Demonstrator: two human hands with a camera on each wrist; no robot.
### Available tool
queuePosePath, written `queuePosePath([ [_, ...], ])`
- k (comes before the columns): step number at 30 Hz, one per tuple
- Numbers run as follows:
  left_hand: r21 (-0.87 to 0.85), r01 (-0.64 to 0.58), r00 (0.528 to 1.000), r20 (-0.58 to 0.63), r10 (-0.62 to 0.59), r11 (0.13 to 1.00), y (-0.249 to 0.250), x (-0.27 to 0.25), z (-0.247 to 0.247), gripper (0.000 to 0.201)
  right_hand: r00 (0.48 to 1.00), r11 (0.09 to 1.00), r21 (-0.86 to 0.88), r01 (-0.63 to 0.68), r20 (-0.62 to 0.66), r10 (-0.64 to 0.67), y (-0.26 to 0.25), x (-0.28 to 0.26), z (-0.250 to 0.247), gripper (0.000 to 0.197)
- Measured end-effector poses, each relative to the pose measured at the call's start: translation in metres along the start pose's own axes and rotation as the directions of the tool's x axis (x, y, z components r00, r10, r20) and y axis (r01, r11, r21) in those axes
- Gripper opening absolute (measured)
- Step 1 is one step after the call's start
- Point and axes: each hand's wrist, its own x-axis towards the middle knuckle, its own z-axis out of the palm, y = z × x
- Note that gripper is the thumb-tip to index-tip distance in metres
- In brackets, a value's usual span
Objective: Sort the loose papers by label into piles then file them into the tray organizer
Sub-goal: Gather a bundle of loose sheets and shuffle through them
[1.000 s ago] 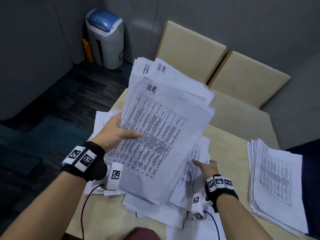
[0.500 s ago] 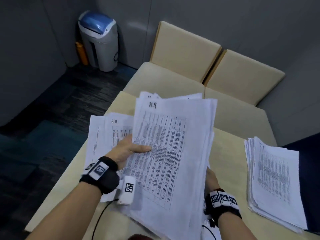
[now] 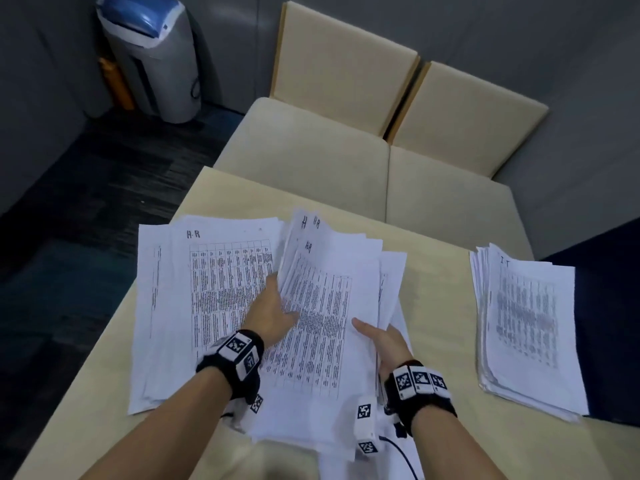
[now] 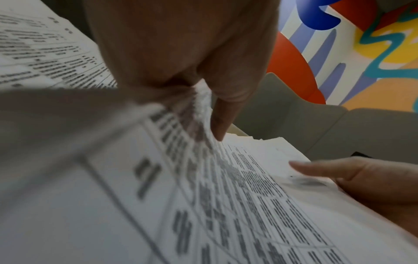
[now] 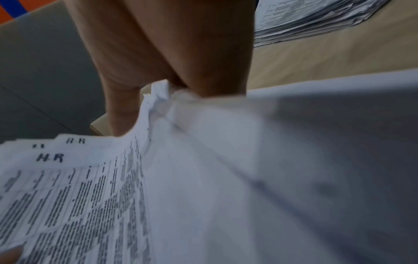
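- Both hands, left hand [image 3: 273, 315] and right hand [image 3: 382, 341], clamp the HR bundle [image 3: 322, 306] over the worktop's [image 3: 242, 188] middle.
- IT pile [image 3: 526, 327] sits at the right edge.
- Sorting looks nearly done; filing remains, and no tray organizer is in view.

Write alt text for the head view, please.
Both hands, left hand and right hand, hold a white stack of printed HR-labelled sheets over a pale wooden table. Another HR-labelled pile lies left; an IT-labelled pile lies right.

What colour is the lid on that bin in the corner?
Blue, on the grey bin; the head view shows it best.
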Motion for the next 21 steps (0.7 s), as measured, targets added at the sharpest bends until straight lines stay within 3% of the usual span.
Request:
queuePosePath([
  [3,-0.014,-0.055,0.996,0.068,0.056,0.998,0.005,-0.005,-0.006,0.092,0.999,0.999,-0.036,0.024,-0.032,-0.025,-0.004,-0.003,-0.006,0.043],
  [6,-0.146,-0.045,0.997,0.052,0.053,0.988,0.011,-0.014,-0.016,0.103,0.993,0.994,0.021,0.107,0.053,-0.108,-0.021,-0.027,-0.018,0.038],
  [8,-0.261,-0.028,0.997,0.057,0.044,0.965,0.020,-0.021,-0.026,0.114,0.971,0.978,0.039,0.205,0.117,-0.208,-0.038,-0.050,-0.030,0.035],
  [11,-0.361,-0.041,0.994,0.079,0.074,0.932,0.042,-0.032,-0.037,0.115,0.912,0.927,0.081,0.366,0.165,-0.374,-0.060,-0.081,-0.051,0.048],
  [13,-0.418,-0.062,0.989,0.094,0.111,0.906,0.061,-0.038,-0.038,0.117,0.879,0.898,0.101,0.428,0.182,-0.440,-0.071,-0.093,-0.054,0.043],
  [14,-0.447,-0.097,0.986,0.077,0.146,0.889,0.073,-0.043,-0.036,0.112,0.867,0.884,0.117,0.452,0.175,-0.467,-0.075,-0.095,-0.050,0.036],
  [16,-0.488,-0.161,0.978,0.037,0.204,0.858,0.097,-0.052,-0.031,0.095,0.849,0.857,0.096,0.506,0.120,-0.515,-0.082,-0.100,-0.035,0.040],
  [19,-0.559,-0.304,0.952,-0.138,0.275,0.771,0.119,-0.057,-0.032,0.070,0.783,0.785,-0.015,0.620,-0.053,-0.620,-0.094,-0.101,-0.020,0.040],
  [21,-0.596,-0.373,0.928,-0.245,0.282,0.711,0.129,-0.060,-0.043,0.075,0.748,0.753,-0.004,0.658,-0.117,-0.654,-0.099,-0.104,-0.022,0.067],
])
